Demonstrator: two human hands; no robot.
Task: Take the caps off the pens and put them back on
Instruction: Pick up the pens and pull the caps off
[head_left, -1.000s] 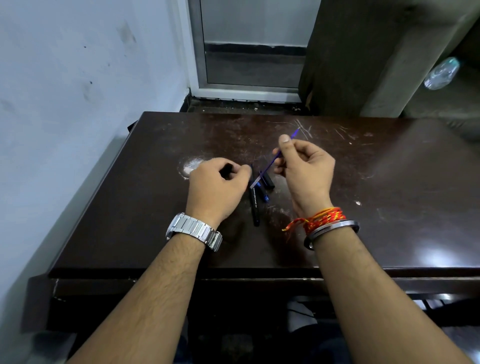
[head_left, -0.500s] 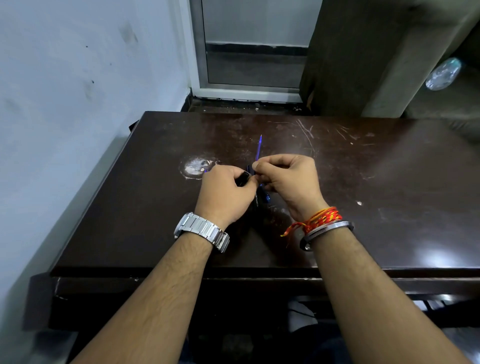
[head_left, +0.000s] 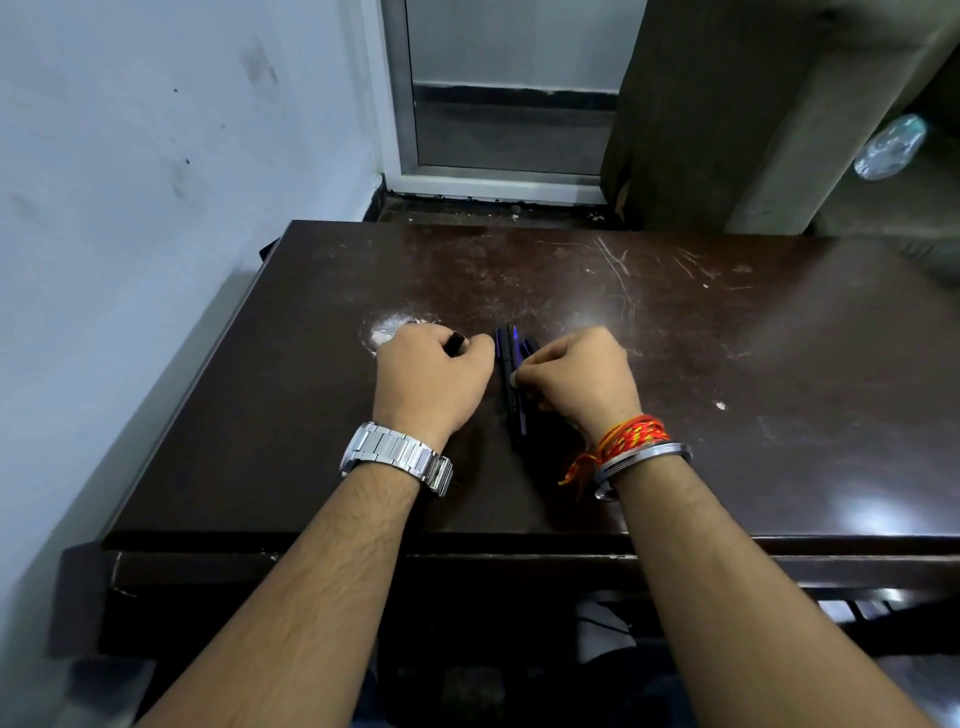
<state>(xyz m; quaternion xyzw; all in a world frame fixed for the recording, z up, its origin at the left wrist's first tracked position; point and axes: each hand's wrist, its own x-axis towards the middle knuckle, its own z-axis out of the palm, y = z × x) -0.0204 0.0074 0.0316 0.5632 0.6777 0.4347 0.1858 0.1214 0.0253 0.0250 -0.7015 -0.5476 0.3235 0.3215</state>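
Several pens (head_left: 508, 364), black and blue, lie side by side on the dark wooden table (head_left: 753, 441) between my hands. My left hand (head_left: 428, 384) rests on the table just left of them, its fingers curled round a small black cap (head_left: 456, 343) that sticks out at the top. My right hand (head_left: 579, 376) is just right of the pens, fingers curled, with its fingertips pinching the blue pen (head_left: 515, 345) where it lies in the group. Part of the pens is hidden under my right hand.
A white scuffed patch (head_left: 387, 330) marks the table just beyond my left hand. A pale wall runs along the table's left side, and a door frame (head_left: 498, 182) stands behind it. A plastic bottle (head_left: 889, 148) lies at the far right.
My right hand has brought the blue pen down from the air to the group on the table. My hands met half a second ago and have since parted, the left keeping the black cap.
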